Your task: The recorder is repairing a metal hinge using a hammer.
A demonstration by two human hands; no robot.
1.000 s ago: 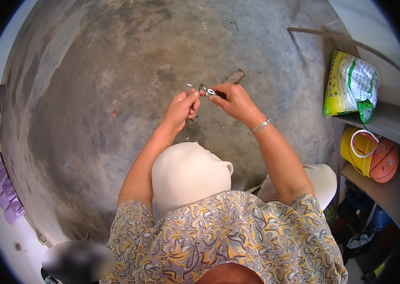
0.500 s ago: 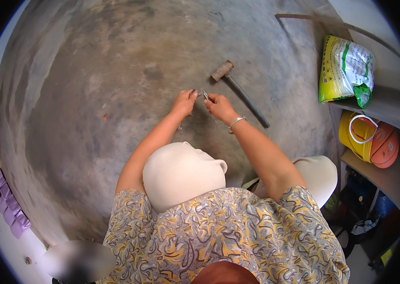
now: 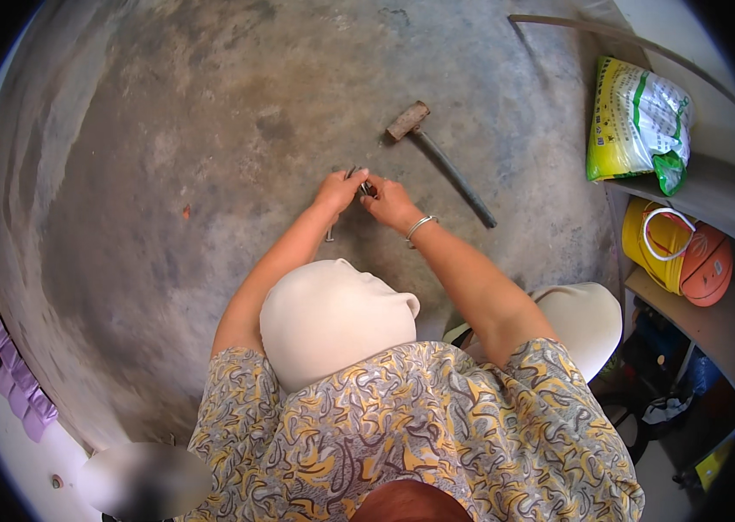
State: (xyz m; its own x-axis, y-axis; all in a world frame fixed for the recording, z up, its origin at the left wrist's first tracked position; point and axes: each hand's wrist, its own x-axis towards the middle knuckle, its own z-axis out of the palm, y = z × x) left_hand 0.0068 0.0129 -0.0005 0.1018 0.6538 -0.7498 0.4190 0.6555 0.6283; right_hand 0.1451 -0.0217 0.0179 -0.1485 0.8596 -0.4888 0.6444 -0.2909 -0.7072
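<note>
My left hand (image 3: 341, 190) and my right hand (image 3: 387, 204) meet above the concrete floor, in front of my bent knee. The left is closed around a thin metal rod (image 3: 330, 233); one end with a small wider tip sticks out below the hand. A dark bit also shows at its fingertips. My right hand, with a silver bangle on its wrist, pinches a small shiny metal piece (image 3: 367, 188) close against the left fingers. Its exact kind is too small to tell. Right of the hands, a hammer (image 3: 454, 177) with a rusty block head lies on the floor.
A shelf (image 3: 689, 326) stands along the right side, holding a yellow bucket (image 3: 646, 237) and an orange basketball (image 3: 706, 266). On its top sits a white, yellow and green plastic sack (image 3: 641, 122). A small reddish scrap (image 3: 186, 211) lies on the floor at the left.
My right hand has moved left with the small metal piece, and the two hands now touch or nearly touch. The rod's end below my left hand shows more clearly.
</note>
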